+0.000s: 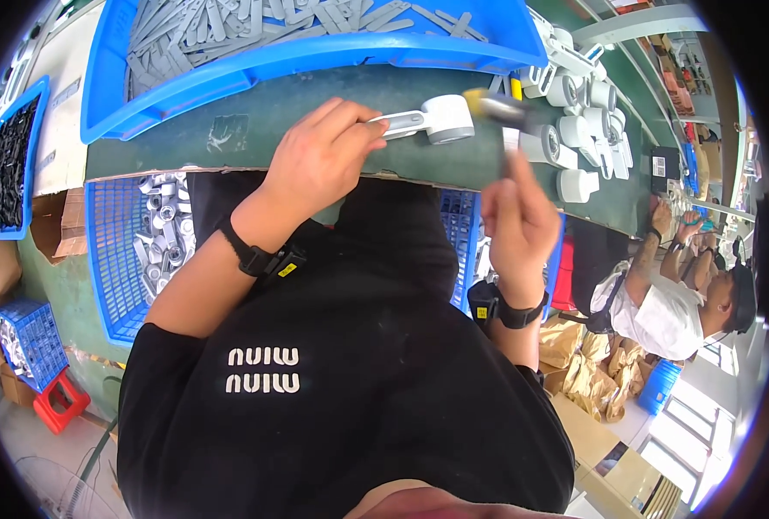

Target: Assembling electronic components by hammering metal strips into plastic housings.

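Wht part, grn bench (co-wkr at R)

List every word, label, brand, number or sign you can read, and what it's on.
Black shirt: two rows of pale lettering, wording not copied here.
Left-wrist yellow tag: too small to read.
Right-wrist yellow tag: too small to read.
White label at right: too small to read.

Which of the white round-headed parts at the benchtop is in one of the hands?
The white part held in the left hand, off by itself; the other white parts lie grouped toward the right of the green bench.
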Demonstrator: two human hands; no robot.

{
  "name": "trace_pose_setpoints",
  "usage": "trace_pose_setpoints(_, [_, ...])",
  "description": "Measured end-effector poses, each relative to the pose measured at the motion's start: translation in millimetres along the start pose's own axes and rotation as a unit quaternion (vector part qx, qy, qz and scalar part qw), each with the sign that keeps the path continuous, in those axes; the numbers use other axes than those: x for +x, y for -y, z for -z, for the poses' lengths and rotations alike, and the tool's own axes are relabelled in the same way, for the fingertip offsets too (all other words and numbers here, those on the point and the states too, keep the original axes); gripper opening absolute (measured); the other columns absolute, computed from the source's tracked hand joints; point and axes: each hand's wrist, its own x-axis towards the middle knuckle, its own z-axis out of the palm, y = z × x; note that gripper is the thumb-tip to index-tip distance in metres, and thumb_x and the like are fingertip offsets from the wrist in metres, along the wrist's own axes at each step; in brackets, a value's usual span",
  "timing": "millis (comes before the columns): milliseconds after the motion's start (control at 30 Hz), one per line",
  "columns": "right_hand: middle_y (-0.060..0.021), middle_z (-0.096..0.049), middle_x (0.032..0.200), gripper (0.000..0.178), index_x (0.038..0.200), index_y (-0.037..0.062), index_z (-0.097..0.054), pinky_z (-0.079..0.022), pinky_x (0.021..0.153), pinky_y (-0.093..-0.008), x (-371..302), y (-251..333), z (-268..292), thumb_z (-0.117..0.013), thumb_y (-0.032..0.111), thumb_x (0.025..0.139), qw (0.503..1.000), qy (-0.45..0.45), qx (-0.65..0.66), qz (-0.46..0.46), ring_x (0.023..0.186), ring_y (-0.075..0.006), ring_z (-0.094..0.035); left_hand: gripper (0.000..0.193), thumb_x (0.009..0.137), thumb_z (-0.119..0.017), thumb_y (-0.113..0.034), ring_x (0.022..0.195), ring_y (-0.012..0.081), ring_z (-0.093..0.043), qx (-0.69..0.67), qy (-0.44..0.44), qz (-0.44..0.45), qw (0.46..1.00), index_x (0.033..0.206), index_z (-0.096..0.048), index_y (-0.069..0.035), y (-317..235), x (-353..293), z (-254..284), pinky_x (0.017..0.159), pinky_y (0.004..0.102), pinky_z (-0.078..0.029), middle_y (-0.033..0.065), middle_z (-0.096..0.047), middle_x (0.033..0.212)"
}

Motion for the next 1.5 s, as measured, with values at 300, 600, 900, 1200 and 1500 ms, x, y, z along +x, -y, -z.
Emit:
trace_pose_setpoints(300, [-0.0048, -0.064, 0.07, 0.043, 0.148, -0.0041, -0.065, -0.049, 0.061, -0.0271, 2, 4, -5, -0.06, -0.002, 0.106, 0.999, 0.004, -0.021, 0.05, 0.06, -0.0118, -0.058, 0.02, 0.088, -0.084, -0.003, 0.086, 0.0319, -0.07, -0.034, 0.001, 0.023, 0.999, 0.106, -0.075, -0.001, 4, 0, 0, 0.073, 0.0397, -0.058, 0.0115, -0.076, 0.107])
trace_pose_setpoints(600, [-0.0201, -0.071, 0.085, 0.054, 0.147, 0.0033, -0.067, -0.055, 0.067, -0.0386, 16, -3, -12, -0.062, -0.011, 0.095, 0.963, 0.072, -0.163, 0.2, 0.07, -0.0356, -0.067, 0.041, 0.089, -0.088, -0.015, 0.093, 0.0373, -0.074, -0.1, -0.009, 0.134, 0.986, 0.121, -0.063, -0.005, 5, -8, -3, 0.081, 0.0436, -0.06, 0.013, -0.077, 0.103])
trace_pose_setpoints(900, [-0.0143, -0.067, 0.076, 0.05, 0.15, 0.0069, -0.067, -0.053, 0.067, -0.0349, 14, 6, -22, -0.064, -0.005, 0.102, 0.986, 0.107, -0.088, 0.088, 0.065, -0.0261, -0.064, 0.048, 0.088, -0.089, -0.015, 0.097, 0.036, -0.077, -0.125, 0.01, 0.158, 0.979, 0.126, -0.061, -0.007, 9, -6, 1, 0.084, 0.0422, -0.061, 0.0136, -0.08, 0.107])
trace_pose_setpoints(1200, [-0.0152, -0.07, 0.082, 0.055, 0.149, 0.0067, -0.068, -0.054, 0.068, -0.0362, 18, 15, -40, -0.064, -0.008, 0.097, 0.977, 0.139, -0.066, 0.148, 0.068, -0.0309, -0.066, 0.066, 0.086, -0.093, -0.016, 0.097, 0.036, -0.079, -0.155, 0.055, 0.213, 0.963, 0.14, -0.055, -0.009, 8, -1, 12, 0.085, 0.0406, -0.062, 0.0116, -0.083, 0.106])
trace_pose_setpoints(1500, [-0.0167, -0.072, 0.088, 0.055, 0.149, 0.01, -0.067, -0.056, 0.072, -0.0421, 10, 12, -48, -0.065, -0.006, 0.097, 0.984, 0.089, -0.051, 0.148, 0.077, -0.0387, -0.068, 0.079, 0.084, -0.094, -0.015, 0.094, 0.0365, -0.079, -0.176, 0.034, 0.2, 0.963, 0.149, -0.049, -0.008, 7, -1, 6, 0.083, 0.0407, -0.062, 0.0132, -0.082, 0.107])
